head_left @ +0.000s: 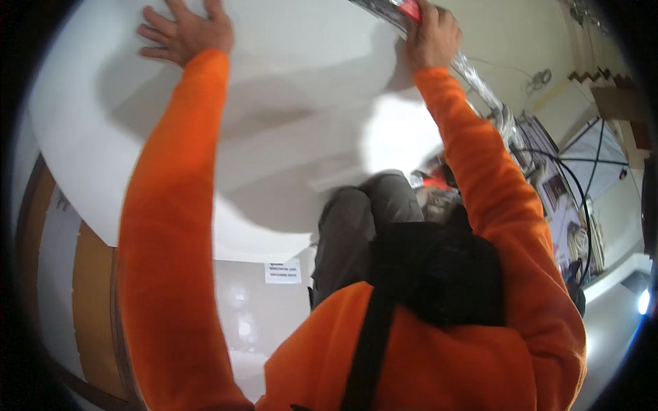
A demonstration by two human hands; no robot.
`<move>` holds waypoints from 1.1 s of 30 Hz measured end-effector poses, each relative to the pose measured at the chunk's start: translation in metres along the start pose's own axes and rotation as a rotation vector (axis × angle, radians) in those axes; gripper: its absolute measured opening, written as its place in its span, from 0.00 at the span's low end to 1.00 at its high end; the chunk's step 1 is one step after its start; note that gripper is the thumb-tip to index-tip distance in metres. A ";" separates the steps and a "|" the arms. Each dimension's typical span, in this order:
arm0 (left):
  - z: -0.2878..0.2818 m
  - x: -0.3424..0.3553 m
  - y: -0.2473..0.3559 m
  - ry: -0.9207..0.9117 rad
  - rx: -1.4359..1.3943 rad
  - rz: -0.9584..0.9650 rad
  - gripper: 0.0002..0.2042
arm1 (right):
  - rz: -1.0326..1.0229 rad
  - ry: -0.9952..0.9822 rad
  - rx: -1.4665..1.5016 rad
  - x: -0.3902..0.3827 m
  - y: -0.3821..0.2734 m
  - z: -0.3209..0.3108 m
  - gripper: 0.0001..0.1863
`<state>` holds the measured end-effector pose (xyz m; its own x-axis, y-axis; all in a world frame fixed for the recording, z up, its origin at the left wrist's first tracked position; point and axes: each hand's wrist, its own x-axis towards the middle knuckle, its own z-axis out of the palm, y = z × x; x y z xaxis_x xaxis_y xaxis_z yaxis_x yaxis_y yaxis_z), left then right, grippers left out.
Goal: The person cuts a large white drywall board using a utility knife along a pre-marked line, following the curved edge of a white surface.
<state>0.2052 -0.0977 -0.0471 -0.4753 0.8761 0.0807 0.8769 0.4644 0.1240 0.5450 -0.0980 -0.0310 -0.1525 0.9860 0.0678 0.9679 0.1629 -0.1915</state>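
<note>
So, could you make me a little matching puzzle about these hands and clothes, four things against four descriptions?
Things:
1. Left hand
2. Right hand
3. Trousers
4. Left sleeve

Descriptions:
A. Dark grey
B. At the silvery bar
C. Orange
D. Fingers spread over the white surface

Right pairs: 1-D, 2-B, 3-A, 4-C.

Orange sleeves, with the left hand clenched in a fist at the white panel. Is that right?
Not quite: the head view shows the left hand open, its fingers spread, at the white panel. The sleeves are orange, as stated.
</note>
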 end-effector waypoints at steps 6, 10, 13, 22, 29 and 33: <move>0.004 0.009 0.000 0.049 0.068 -0.009 0.33 | -0.011 0.025 0.068 0.008 -0.009 0.001 0.16; 0.001 0.003 -0.001 0.064 0.053 0.000 0.32 | -0.016 -0.027 0.056 0.005 -0.011 0.000 0.16; 0.000 0.003 0.003 0.083 0.048 0.000 0.32 | -0.009 0.017 0.033 0.006 -0.010 0.001 0.16; 0.006 0.009 -0.003 0.084 0.080 -0.008 0.31 | -0.011 -0.026 0.070 0.010 -0.013 -0.001 0.15; -0.009 0.003 -0.004 0.000 -0.061 0.045 0.37 | -0.003 -0.068 0.071 0.004 -0.010 -0.007 0.19; -0.013 0.002 0.001 -0.049 -0.048 0.025 0.38 | 0.018 -0.035 0.109 0.002 -0.007 -0.003 0.22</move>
<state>0.2043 -0.0969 -0.0336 -0.4480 0.8933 0.0358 0.8836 0.4363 0.1698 0.5382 -0.0971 -0.0266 -0.1437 0.9892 0.0291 0.9433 0.1457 -0.2981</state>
